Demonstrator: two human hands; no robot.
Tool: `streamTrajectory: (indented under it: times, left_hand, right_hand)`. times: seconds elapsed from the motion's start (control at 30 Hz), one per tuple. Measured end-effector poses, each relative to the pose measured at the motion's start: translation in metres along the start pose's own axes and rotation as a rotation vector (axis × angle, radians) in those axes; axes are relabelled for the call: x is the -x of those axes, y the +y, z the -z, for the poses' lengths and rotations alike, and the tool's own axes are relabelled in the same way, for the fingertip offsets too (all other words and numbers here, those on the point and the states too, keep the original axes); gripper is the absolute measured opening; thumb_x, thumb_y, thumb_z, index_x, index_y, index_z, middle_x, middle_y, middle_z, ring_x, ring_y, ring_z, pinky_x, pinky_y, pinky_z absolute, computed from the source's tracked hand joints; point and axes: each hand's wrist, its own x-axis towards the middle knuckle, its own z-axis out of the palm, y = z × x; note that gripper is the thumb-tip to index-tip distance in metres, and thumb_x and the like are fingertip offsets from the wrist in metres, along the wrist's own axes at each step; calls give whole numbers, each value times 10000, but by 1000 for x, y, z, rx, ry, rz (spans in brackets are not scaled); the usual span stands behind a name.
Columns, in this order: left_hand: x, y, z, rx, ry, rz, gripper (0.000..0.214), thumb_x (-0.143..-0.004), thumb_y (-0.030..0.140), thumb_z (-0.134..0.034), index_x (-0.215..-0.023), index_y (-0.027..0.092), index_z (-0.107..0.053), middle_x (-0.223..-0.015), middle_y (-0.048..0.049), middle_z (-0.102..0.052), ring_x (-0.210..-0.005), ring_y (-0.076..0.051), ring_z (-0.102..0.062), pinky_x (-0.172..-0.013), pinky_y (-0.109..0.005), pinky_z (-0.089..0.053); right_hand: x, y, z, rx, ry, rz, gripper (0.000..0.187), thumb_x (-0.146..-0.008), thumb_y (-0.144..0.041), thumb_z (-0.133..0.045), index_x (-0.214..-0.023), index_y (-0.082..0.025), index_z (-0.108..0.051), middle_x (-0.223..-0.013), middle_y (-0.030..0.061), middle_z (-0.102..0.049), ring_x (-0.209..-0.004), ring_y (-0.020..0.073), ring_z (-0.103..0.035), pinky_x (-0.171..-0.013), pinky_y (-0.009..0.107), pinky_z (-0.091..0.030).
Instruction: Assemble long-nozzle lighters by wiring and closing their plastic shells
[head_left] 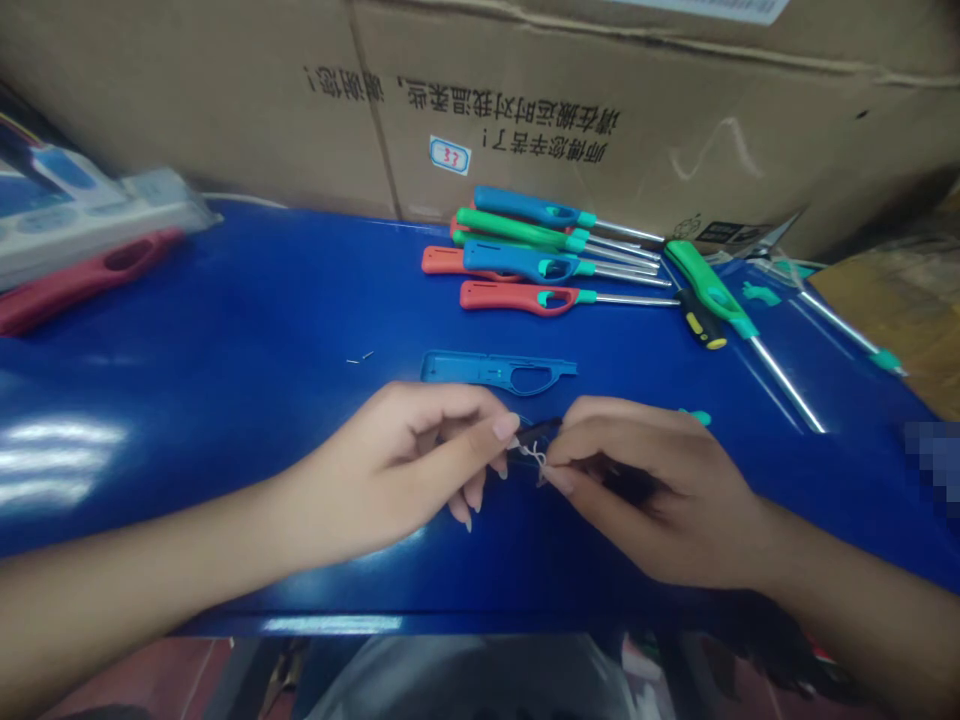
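Note:
My left hand (427, 450) is closed, thumb against fingers, on a small dark part (538, 431) whose exact kind I cannot make out. A thin, kinked whitish wire (534, 455) hangs from it. My right hand (649, 480) pinches the wire's other end between thumb and forefinger, close to the left fingertips. Just beyond the hands lies a blue lighter handle half (495, 372), its hollow inner side up. Behind my right hand a small turquoise piece (699, 416) shows in part.
Several long-necked lighters (525, 298) are piled before a cardboard box (262, 120). A green lighter (709, 285) overlaps a black and yellow screwdriver (701, 320). Two small screws (360, 357) lie left. A power strip (97, 215) and red handle half (97, 280) occupy the far left.

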Motion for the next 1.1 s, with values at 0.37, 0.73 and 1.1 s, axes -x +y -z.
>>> streamTrajectory:
  times: [0.37, 0.73, 1.1]
  left_hand:
    - [0, -5, -3, -132, -21, -7, 228, -985, 377, -685, -874, 178, -703, -647, 30, -630, -556, -95, -634, -532, -163, -546]
    - [-1, -4, -5, -121, -64, 20, 256, -999, 343, -644, -812, 168, -641, -628, 46, -595, -514, -65, -593, -491, -128, -495]
    - [-3, -4, -8, -133, -37, 32, 250, -992, 327, -646, -800, 166, -653, -602, 53, -597, -490, -59, -581, -460, -110, -481]
  right_hand:
    - [3, 2, -3, 29, -24, -21, 75, -977, -130, -664, -996, -200, -685, -809, -8, -671, -674, 89, -606, -598, 209, -479]
    - [5, 8, -1, 264, -118, 161, 120, -1046, -153, -587, -1046, -154, -707, -877, 23, -726, -761, 128, -615, -706, 290, -472]
    - [5, 7, -5, 378, -44, 214, 137, -994, -117, -620, -927, -128, -739, -770, 22, -697, -662, 137, -570, -623, 318, -427]
